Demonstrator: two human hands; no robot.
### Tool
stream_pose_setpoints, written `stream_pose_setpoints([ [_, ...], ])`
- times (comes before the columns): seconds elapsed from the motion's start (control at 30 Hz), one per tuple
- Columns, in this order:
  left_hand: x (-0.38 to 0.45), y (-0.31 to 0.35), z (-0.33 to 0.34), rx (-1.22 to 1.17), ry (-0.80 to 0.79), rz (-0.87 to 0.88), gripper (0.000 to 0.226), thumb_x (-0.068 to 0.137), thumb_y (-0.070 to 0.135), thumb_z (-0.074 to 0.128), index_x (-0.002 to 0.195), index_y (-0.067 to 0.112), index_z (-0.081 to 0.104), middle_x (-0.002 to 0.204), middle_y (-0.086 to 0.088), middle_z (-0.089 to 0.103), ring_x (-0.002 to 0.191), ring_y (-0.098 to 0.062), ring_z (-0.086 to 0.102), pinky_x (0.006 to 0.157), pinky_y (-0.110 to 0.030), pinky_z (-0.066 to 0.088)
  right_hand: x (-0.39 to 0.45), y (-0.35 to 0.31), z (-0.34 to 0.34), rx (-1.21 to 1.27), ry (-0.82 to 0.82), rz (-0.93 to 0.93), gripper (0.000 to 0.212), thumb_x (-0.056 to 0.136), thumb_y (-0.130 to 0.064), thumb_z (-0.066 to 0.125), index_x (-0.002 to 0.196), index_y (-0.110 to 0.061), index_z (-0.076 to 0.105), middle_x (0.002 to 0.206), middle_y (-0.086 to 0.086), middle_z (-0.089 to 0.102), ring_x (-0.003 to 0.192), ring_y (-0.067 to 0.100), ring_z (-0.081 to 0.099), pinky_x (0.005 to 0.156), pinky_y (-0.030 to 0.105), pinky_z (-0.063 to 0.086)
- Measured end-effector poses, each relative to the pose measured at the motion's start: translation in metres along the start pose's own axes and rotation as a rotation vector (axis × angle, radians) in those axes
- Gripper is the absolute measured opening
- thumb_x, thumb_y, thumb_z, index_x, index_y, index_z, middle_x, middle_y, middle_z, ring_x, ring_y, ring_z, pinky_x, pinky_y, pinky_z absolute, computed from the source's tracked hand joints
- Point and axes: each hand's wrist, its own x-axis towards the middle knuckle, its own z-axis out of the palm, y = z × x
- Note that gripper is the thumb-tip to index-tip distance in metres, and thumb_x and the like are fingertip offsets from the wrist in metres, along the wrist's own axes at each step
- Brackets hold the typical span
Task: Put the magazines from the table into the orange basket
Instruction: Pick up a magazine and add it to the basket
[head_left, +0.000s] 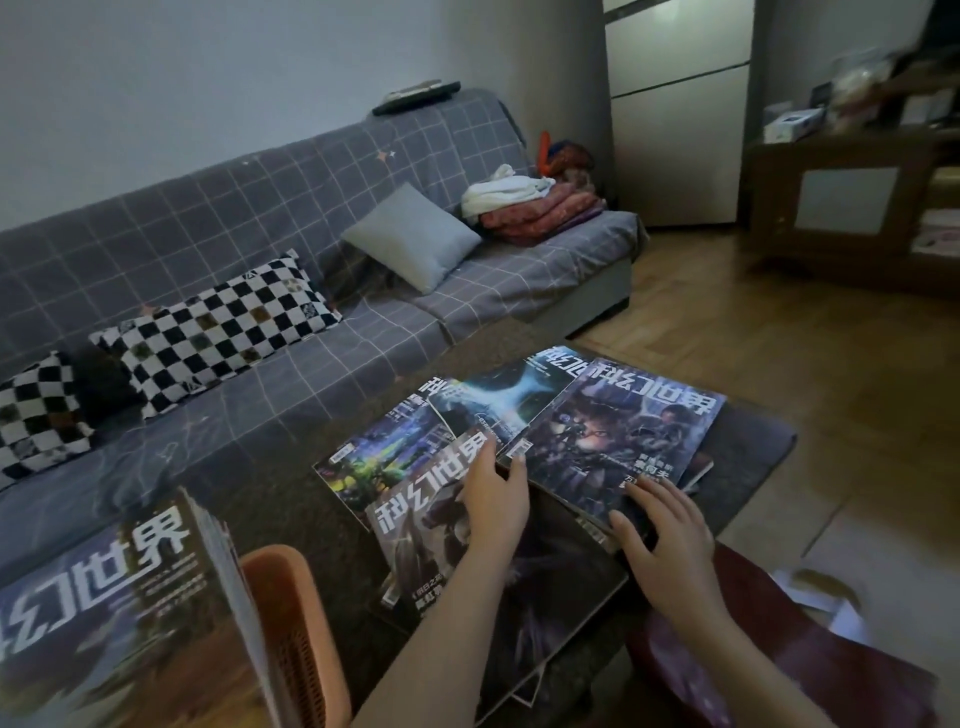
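Several science-fiction magazines lie fanned out on the dark table (758, 436). My left hand (496, 501) rests flat on the nearest magazine (415, 530), its fingers spread over the top edge. My right hand (662, 540) presses on the lower corner of the right-hand magazine (618, 431), fingers apart. Behind them lie a blue-covered magazine (511, 397) and a green-toned magazine (384, 452). The orange basket (296, 639) stands at the lower left. A magazine (119, 613) stands upright in it, and I cannot tell whether others are behind it.
A grey checked sofa (291, 291) runs behind the table, with checkered pillows (218, 327), a grey cushion (413, 236) and folded laundry (530, 205). A dark red seat (779, 660) is at the lower right. Wooden floor (779, 332) and a cabinet (852, 202) lie to the right.
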Motion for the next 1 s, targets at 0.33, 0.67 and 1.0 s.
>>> stream_pose_setpoints([
  [0.33, 0.001, 0.005, 0.002, 0.007, -0.185, 0.012, 0.027, 0.074, 0.022, 0.081, 0.098, 0.012, 0.073, 0.086, 0.0, 0.071, 0.063, -0.005, 0.06, 0.054, -0.014, 0.042, 0.007, 0.01, -0.015, 0.302, 0.135, 0.33, 0.059, 0.085, -0.02, 0.066, 0.138, -0.006, 0.042, 0.144, 0.015, 0.034, 0.129, 0.029, 0.037, 0.102, 0.038, 0.036],
  [0.67, -0.077, 0.001, -0.037, -0.448, -0.313, -0.142, 0.011, 0.091, 0.008, 0.063, 0.094, 0.012, 0.053, 0.102, -0.013, 0.066, 0.089, -0.027, 0.068, 0.086, -0.049, 0.056, -0.045, 0.008, -0.052, 0.727, 0.034, 0.397, 0.065, 0.08, -0.022, 0.072, 0.137, -0.013, 0.042, 0.118, 0.005, 0.062, 0.098, 0.023, 0.066, 0.079, 0.039, 0.055],
  [1.0, -0.146, -0.017, -0.139, -0.813, -0.104, -0.072, 0.015, 0.093, 0.005, 0.057, 0.108, 0.007, 0.056, 0.099, -0.014, 0.073, 0.087, -0.027, 0.072, 0.067, -0.038, 0.059, -0.083, -0.07, -0.055, 1.005, -0.224, 0.164, 0.051, 0.083, -0.011, 0.067, 0.127, -0.027, 0.049, 0.118, 0.004, 0.061, 0.104, 0.025, 0.062, 0.09, 0.05, 0.051],
])
